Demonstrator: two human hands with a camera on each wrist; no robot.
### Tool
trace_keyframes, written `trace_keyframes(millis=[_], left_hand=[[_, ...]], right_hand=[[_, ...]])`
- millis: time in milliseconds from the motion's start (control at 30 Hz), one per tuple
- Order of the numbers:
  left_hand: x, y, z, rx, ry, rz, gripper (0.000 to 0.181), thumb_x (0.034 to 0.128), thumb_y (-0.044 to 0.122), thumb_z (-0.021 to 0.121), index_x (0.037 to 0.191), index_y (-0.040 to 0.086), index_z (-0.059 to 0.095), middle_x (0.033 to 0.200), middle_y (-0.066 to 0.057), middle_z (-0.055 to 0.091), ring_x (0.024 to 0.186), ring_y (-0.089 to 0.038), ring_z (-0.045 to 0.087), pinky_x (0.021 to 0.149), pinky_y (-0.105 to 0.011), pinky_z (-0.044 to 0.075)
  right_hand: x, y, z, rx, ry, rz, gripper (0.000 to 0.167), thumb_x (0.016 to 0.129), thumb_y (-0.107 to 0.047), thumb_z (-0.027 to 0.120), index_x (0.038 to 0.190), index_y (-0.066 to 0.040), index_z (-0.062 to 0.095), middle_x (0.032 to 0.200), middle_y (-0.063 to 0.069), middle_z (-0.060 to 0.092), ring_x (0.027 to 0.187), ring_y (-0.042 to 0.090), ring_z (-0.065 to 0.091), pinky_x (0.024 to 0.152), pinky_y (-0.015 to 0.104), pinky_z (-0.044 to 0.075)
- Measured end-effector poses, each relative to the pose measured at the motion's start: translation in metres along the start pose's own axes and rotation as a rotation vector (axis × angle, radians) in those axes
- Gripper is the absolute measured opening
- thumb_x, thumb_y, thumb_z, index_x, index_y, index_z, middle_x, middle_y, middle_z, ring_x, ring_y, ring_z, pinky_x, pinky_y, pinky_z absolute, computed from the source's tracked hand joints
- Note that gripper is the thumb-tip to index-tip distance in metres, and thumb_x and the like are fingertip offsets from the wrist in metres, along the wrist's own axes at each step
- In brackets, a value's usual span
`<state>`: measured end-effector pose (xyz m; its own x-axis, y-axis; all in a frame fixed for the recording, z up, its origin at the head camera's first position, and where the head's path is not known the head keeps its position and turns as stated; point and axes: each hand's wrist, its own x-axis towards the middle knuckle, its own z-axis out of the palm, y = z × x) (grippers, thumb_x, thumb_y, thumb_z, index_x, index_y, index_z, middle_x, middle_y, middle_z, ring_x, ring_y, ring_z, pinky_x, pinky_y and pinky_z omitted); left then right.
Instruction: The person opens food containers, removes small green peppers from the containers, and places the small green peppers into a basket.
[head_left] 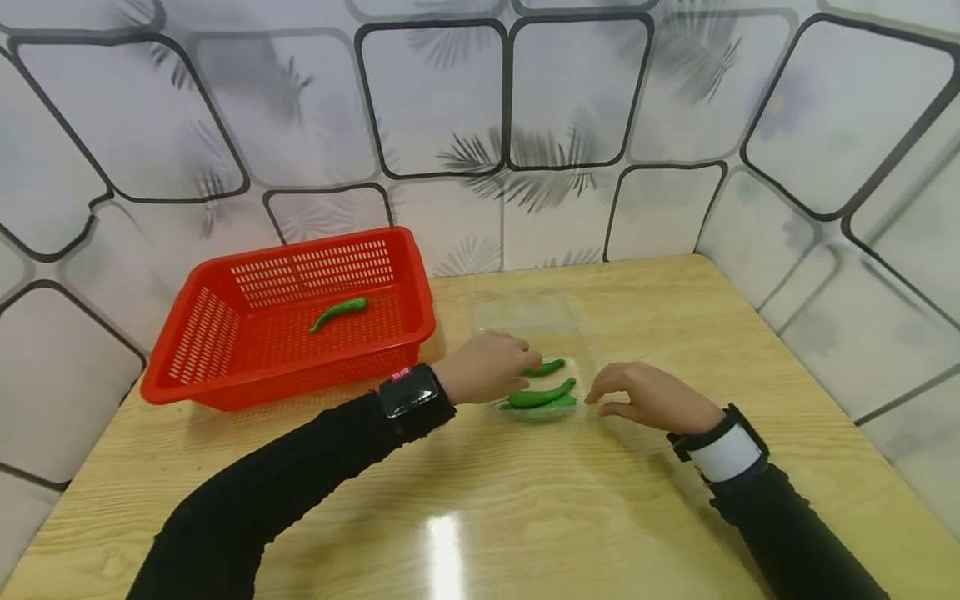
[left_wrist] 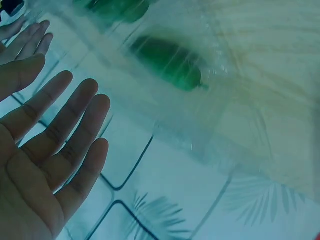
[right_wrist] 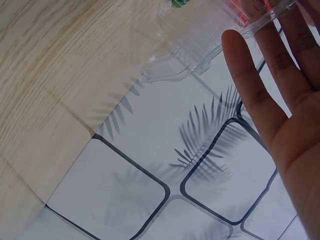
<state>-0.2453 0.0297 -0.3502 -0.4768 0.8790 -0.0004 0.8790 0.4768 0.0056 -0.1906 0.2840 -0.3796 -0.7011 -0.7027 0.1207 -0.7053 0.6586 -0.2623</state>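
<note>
A clear plastic box (head_left: 581, 354) with its lid (head_left: 522, 312) folded back holds several green peppers (head_left: 542, 397). My left hand (head_left: 489, 367) is over the box's left side, beside the peppers; in the left wrist view this hand (left_wrist: 55, 145) has its fingers extended and nothing in them, with a pepper (left_wrist: 167, 62) near. At the box's right side is my right hand (head_left: 651, 395), its fingers loosely bent. The right wrist view has the right hand (right_wrist: 285, 85) next to the clear plastic (right_wrist: 192, 42); whether it touches the box I cannot tell.
A red basket (head_left: 300, 375) stands on the left of the wooden table (head_left: 480, 517), with one green pepper (head_left: 339, 312) lying inside. Patterned wall panels (head_left: 450, 100) rise behind the table and along its right side.
</note>
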Motion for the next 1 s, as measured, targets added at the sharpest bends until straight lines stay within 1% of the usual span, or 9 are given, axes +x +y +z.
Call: trace_keyframes(millis=[200, 267, 333, 467, 767, 900, 1000], left_hand=[[0.015, 0.003, 0.016, 0.01, -0.076, -0.008, 0.026, 0.089, 0.027, 0.064, 0.113, 0.015, 0.064, 0.104, -0.002, 0.068, 0.094, -0.017, 0.065, 0.082, -0.032, 0.052], [0.017, 0.003, 0.022, 0.024, -0.098, -0.009, 0.027, 0.0898, 0.027, 0.063, 0.114, 0.015, 0.064, 0.106, -0.002, 0.067, 0.096, -0.016, 0.064, 0.084, -0.031, 0.051], [0.019, 0.003, 0.025, 0.034, -0.116, -0.008, 0.028, 0.0904, 0.028, 0.062, 0.114, 0.015, 0.064, 0.107, -0.002, 0.067, 0.096, -0.016, 0.064, 0.083, -0.031, 0.051], [0.022, 0.004, 0.029, 0.044, -0.143, -0.005, 0.028, 0.0908, 0.029, 0.062, 0.115, 0.015, 0.064, 0.108, -0.001, 0.067, 0.095, -0.015, 0.064, 0.082, -0.03, 0.052], [0.029, 0.009, 0.034, 0.023, -0.177, -0.014, 0.028, 0.0908, 0.031, 0.061, 0.115, 0.016, 0.064, 0.11, -0.001, 0.066, 0.096, -0.014, 0.064, 0.081, -0.026, 0.052], [0.03, 0.009, 0.037, 0.019, -0.178, -0.012, 0.026, 0.0907, 0.029, 0.062, 0.113, 0.016, 0.065, 0.108, 0.0, 0.066, 0.095, -0.013, 0.064, 0.08, -0.026, 0.051], [0.031, 0.007, 0.038, 0.007, -0.173, -0.004, 0.025, 0.0903, 0.027, 0.062, 0.112, 0.015, 0.065, 0.107, 0.0, 0.067, 0.095, -0.013, 0.064, 0.08, -0.027, 0.051]], right_hand=[[0.002, 0.002, -0.001, -0.006, 0.004, -0.007, 0.016, 0.079, -0.008, 0.072, 0.095, -0.011, 0.073, 0.094, -0.001, 0.07, 0.089, 0.017, 0.066, 0.075, 0.032, 0.054], [0.002, 0.001, -0.001, -0.006, 0.005, -0.011, 0.016, 0.079, -0.009, 0.072, 0.095, -0.011, 0.073, 0.094, -0.001, 0.07, 0.089, 0.017, 0.066, 0.075, 0.032, 0.054], [0.002, 0.001, -0.002, -0.005, 0.002, -0.012, 0.016, 0.08, -0.009, 0.072, 0.095, -0.012, 0.072, 0.094, -0.001, 0.069, 0.089, 0.017, 0.066, 0.075, 0.032, 0.054], [0.003, -0.001, -0.003, 0.003, -0.003, -0.011, 0.016, 0.08, -0.009, 0.072, 0.095, -0.011, 0.073, 0.094, -0.001, 0.069, 0.089, 0.017, 0.066, 0.075, 0.032, 0.054], [0.002, -0.001, -0.001, -0.001, 0.014, -0.014, 0.015, 0.079, -0.008, 0.073, 0.094, -0.011, 0.073, 0.093, -0.001, 0.069, 0.088, 0.016, 0.066, 0.075, 0.031, 0.054], [0.001, 0.0, 0.0, 0.004, 0.019, -0.011, 0.015, 0.079, -0.01, 0.073, 0.094, -0.011, 0.073, 0.093, -0.002, 0.069, 0.088, 0.015, 0.065, 0.075, 0.031, 0.054], [0.001, 0.0, 0.0, 0.009, 0.016, -0.003, 0.015, 0.079, -0.012, 0.073, 0.094, -0.012, 0.073, 0.093, -0.003, 0.069, 0.089, 0.015, 0.065, 0.075, 0.03, 0.054]])
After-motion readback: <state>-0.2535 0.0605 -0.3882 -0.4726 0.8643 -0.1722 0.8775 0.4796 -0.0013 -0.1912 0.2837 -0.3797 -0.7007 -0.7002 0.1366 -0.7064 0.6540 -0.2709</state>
